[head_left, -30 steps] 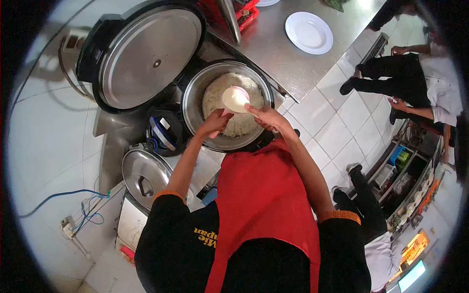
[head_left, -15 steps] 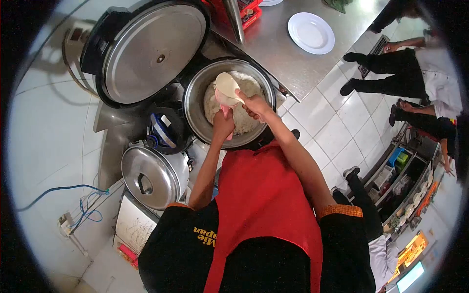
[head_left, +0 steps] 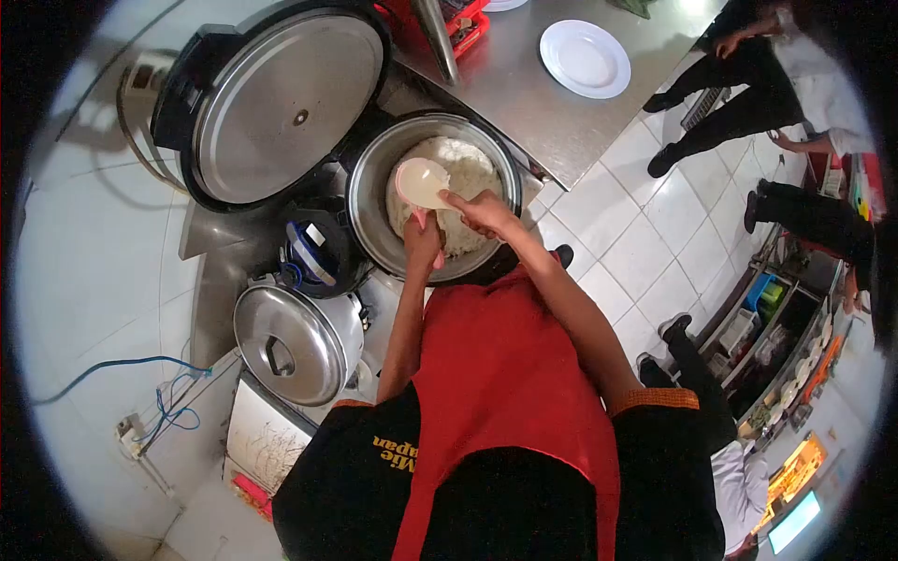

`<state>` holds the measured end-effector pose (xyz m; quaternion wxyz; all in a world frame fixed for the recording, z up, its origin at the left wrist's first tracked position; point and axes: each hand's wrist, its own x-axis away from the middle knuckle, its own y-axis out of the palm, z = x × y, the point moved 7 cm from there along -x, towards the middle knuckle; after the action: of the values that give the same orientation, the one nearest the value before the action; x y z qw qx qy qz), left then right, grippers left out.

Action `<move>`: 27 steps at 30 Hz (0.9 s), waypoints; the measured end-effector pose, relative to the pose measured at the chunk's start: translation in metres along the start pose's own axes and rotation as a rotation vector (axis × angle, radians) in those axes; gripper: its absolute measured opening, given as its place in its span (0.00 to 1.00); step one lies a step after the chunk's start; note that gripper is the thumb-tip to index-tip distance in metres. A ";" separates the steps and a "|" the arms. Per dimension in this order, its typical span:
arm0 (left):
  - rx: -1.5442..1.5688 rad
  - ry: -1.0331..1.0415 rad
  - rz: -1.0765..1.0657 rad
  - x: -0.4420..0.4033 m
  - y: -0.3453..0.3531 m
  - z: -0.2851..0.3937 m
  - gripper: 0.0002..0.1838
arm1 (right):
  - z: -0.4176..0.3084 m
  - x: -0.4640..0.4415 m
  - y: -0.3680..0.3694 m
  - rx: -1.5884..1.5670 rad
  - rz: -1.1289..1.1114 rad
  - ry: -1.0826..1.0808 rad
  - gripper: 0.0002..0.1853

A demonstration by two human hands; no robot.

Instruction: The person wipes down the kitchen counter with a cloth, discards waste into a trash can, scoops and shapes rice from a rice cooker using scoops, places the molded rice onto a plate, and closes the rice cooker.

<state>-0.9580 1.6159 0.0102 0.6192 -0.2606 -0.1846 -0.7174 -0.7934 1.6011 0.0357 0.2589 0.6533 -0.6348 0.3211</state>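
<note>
Both hands are over the open rice cooker (head_left: 365,224), which holds white rice (head_left: 458,154). My left hand (head_left: 423,245) is closed around the handle of a pink scoop (head_left: 419,219), which looks like a small long-handled cup. In my right hand (head_left: 482,213) is a cream rice paddle (head_left: 426,184), its broad blade laid over the mouth of the scoop. The blade hides what the scoop contains. Behind the pot, to the left, the cooker's lid (head_left: 271,112) stands raised.
A white plate (head_left: 586,59) rests on the steel table (head_left: 524,93), near a red basket (head_left: 468,28). Left of me are a lidded metal pot (head_left: 290,346) and a dark appliance with a blue handle (head_left: 313,252). Other people (head_left: 748,89) stand on the tiled floor at right.
The paddle blade has turned and come down onto the scoop's mouth. My right hand has shifted slightly left and down. At right, other people have moved.
</note>
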 end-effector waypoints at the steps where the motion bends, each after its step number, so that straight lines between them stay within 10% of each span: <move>1: -0.001 0.001 -0.001 -0.002 -0.003 -0.005 0.13 | 0.002 -0.003 -0.001 0.023 -0.001 0.009 0.40; 27: 0.368 -0.009 -0.098 -0.002 -0.005 -0.005 0.11 | 0.007 -0.010 -0.025 0.252 -0.122 0.075 0.39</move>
<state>-0.9637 1.6151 0.0053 0.6200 -0.1368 -0.3277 -0.6997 -0.7681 1.6036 0.0249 0.2176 0.7055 -0.5384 0.4062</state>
